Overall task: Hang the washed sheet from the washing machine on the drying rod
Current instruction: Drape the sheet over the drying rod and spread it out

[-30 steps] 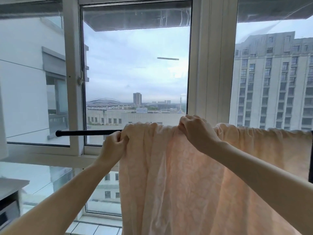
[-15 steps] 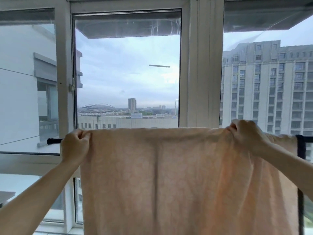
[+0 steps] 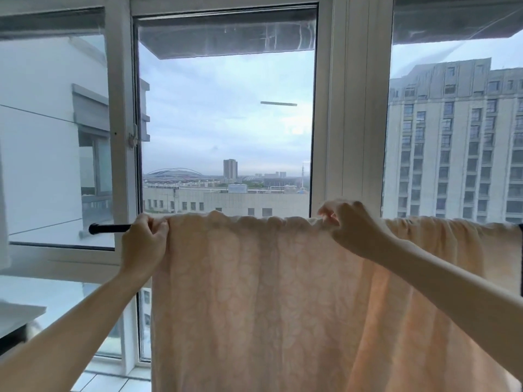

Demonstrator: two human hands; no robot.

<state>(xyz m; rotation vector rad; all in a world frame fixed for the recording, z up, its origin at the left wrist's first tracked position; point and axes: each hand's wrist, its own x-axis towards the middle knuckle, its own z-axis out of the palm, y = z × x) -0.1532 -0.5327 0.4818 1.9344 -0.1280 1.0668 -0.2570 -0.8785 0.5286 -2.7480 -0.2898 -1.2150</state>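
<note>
Our left hand (image 3: 144, 241) is curled around the left edge of the sheet (image 3: 254, 301) right at the drying rod (image 3: 109, 228), gripping cloth there. Our right hand (image 3: 353, 227) pinches the top fold of the sheet on the rod further right, thumb and fingers closed on the fabric, though we cannot quite tell how much cloth it has. The sheet hangs draped over the rod, in front of the window frame (image 3: 351, 108).

The top fold is bunched between our hands; if we let go now, the damp cloth may dry creased. Pulling too hard sideways could drag the sheet off the rod's free left end.

We count one sheet, one rod, two hands.
</note>
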